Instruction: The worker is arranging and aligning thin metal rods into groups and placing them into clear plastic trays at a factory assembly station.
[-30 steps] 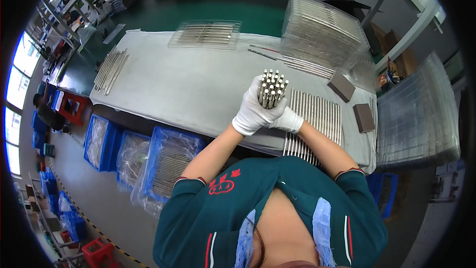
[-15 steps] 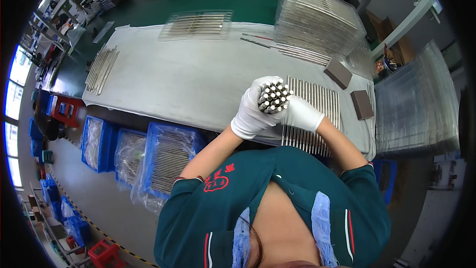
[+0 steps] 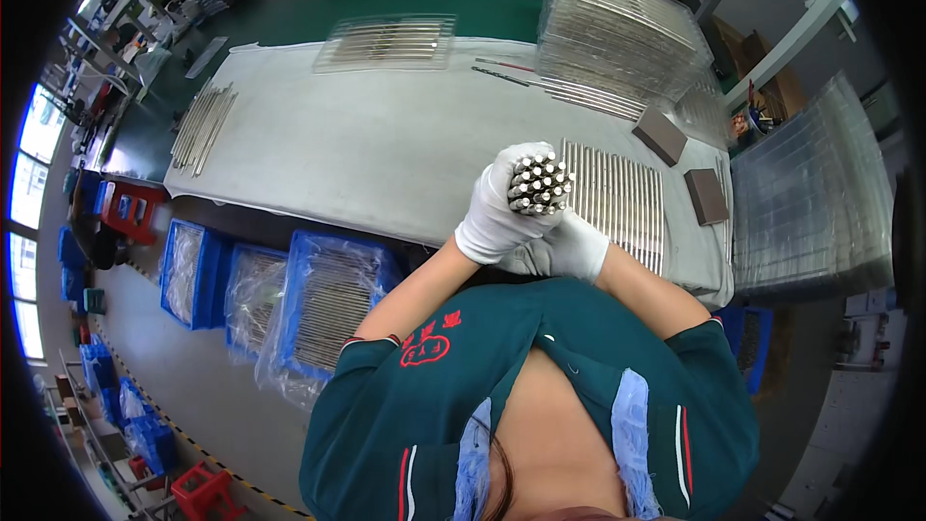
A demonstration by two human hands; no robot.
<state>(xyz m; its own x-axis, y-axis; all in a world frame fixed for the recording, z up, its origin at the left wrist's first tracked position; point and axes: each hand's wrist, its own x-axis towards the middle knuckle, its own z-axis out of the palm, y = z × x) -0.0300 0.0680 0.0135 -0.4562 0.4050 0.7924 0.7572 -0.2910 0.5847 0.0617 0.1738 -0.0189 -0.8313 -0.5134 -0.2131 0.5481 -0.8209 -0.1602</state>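
My left hand (image 3: 494,214), in a white glove, is wrapped round a bundle of shiny metal rods (image 3: 538,185). Their round ends face up, packed close together and slightly uneven. Lower down, my right hand (image 3: 577,247), gloved too, closes round the lower part of the same bundle; its fingers are partly hidden under the left hand. Just right of the bundle, a row of similar rods (image 3: 617,203) lies side by side on the grey cloth (image 3: 357,140). The lower length of the held rods is out of sight.
Loose rods (image 3: 204,127) lie at the cloth's left end. A clear tray of rods (image 3: 386,42) is at the back, stacked trays (image 3: 622,34) at back right. Two brown blocks (image 3: 660,137) sit right. Blue crates (image 3: 333,304) stand below the table's front edge.
My right hand has slid down from beside the rod ends to below my left hand, nearer my body. The left hand keeps hold of the bundle, shifted slightly right.
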